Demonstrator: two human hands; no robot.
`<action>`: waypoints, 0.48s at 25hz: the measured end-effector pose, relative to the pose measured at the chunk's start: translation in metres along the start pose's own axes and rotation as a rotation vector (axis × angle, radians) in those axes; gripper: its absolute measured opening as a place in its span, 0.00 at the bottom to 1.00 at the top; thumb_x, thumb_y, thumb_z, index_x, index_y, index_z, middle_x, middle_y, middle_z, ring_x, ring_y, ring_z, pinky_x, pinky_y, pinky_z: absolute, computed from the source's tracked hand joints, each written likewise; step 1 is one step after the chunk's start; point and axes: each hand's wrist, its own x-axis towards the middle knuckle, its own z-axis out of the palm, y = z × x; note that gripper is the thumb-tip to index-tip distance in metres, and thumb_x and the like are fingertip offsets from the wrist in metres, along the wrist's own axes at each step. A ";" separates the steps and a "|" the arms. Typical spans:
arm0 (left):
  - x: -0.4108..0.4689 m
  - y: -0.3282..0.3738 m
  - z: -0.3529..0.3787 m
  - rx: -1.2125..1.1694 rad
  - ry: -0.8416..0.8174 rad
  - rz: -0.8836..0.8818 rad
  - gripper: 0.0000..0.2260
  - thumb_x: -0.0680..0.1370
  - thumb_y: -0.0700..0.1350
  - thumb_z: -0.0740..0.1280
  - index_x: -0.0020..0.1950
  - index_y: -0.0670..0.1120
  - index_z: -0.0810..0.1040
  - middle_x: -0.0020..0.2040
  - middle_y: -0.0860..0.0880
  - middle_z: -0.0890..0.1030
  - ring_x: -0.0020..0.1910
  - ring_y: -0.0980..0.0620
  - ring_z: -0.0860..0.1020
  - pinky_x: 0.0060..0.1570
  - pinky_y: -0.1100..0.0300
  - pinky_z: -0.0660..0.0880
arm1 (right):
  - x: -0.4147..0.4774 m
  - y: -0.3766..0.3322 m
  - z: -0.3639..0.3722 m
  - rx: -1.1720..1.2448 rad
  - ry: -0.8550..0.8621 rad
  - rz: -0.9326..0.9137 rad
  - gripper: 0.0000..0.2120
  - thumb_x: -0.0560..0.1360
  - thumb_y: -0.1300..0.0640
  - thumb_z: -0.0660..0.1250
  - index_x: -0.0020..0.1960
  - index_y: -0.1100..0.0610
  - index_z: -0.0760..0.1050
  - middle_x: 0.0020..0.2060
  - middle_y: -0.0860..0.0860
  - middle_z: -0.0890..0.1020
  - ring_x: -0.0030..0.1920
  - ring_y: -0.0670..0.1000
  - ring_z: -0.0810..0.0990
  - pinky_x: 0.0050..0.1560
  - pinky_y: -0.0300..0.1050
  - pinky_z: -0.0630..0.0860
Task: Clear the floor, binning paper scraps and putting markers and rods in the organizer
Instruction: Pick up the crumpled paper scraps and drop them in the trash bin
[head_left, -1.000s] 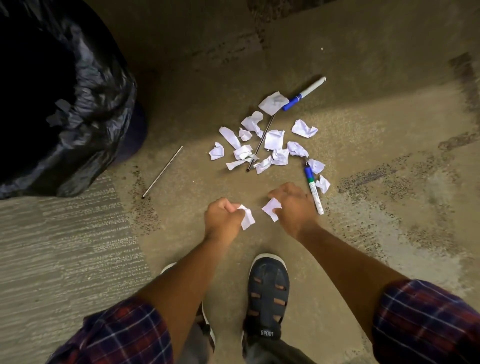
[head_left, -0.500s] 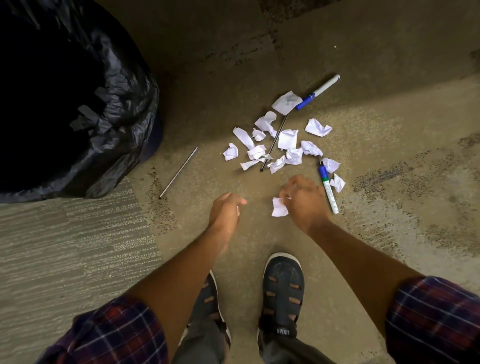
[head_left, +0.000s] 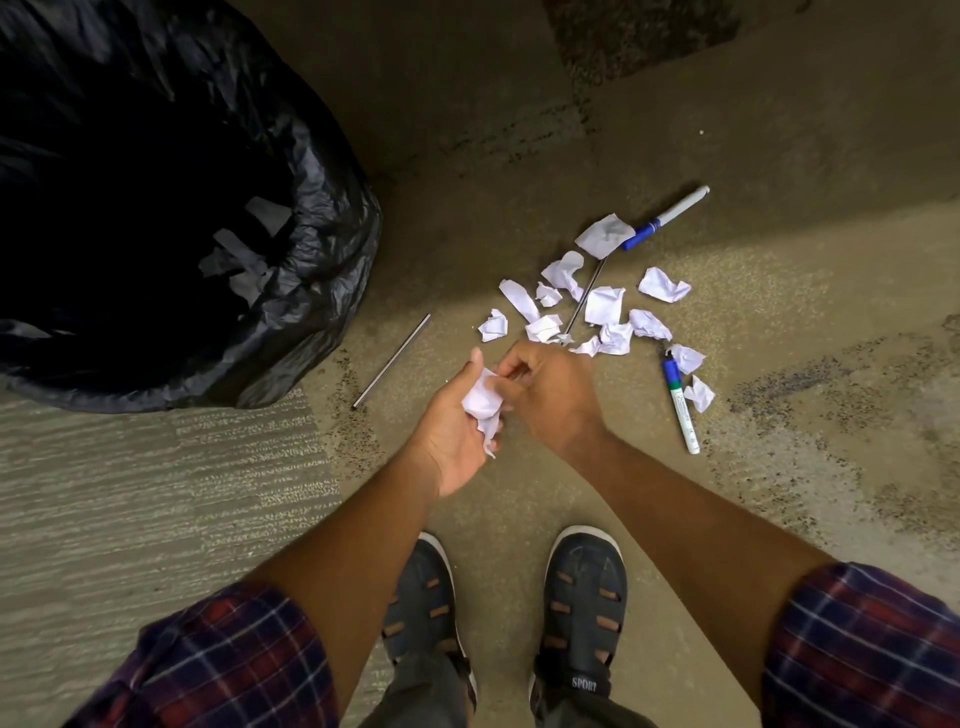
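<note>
My left hand (head_left: 457, 431) is turned palm up and cups a wad of white paper scraps (head_left: 483, 402). My right hand (head_left: 553, 395) touches that wad with its fingertips, pinching at its top. Just beyond my hands lie several crumpled paper scraps (head_left: 602, 306) in a pile on the floor. A thin metal rod (head_left: 584, 301) runs through the pile. A second rod (head_left: 392, 361) lies alone to the left. One blue-capped marker (head_left: 667, 215) sits at the far edge of the pile, and a blue and green marker (head_left: 680, 410) lies to the right.
A bin lined with a black bag (head_left: 311, 218) stands at the left, with a few paper scraps (head_left: 249, 249) inside it. My two dark shoes (head_left: 584, 597) stand just below my hands. Striped carpet (head_left: 156, 493) covers the floor at lower left.
My hands have come together above the floor. The scrap my right hand picked up is now pressed into the wad in my upturned left palm. The view has shifted left toward the bin.
</note>
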 end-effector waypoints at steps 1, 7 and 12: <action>0.002 0.002 -0.003 0.006 0.008 -0.006 0.22 0.80 0.66 0.63 0.53 0.49 0.83 0.38 0.50 0.80 0.33 0.51 0.69 0.30 0.58 0.62 | -0.001 -0.003 0.005 -0.088 -0.004 -0.035 0.06 0.70 0.50 0.75 0.38 0.48 0.79 0.37 0.44 0.85 0.42 0.49 0.83 0.56 0.56 0.75; 0.025 0.009 -0.022 0.279 0.514 0.104 0.14 0.82 0.42 0.59 0.50 0.49 0.85 0.34 0.48 0.80 0.26 0.54 0.74 0.21 0.68 0.65 | -0.005 0.002 0.008 -0.242 -0.036 -0.162 0.12 0.76 0.48 0.70 0.57 0.49 0.83 0.54 0.47 0.80 0.58 0.51 0.79 0.62 0.53 0.70; 0.053 0.029 -0.032 0.825 0.685 0.183 0.12 0.81 0.36 0.59 0.50 0.49 0.80 0.43 0.45 0.84 0.43 0.42 0.83 0.38 0.55 0.81 | 0.024 0.035 -0.017 -0.457 0.108 -0.087 0.16 0.77 0.49 0.70 0.63 0.53 0.79 0.61 0.53 0.79 0.61 0.56 0.78 0.62 0.54 0.75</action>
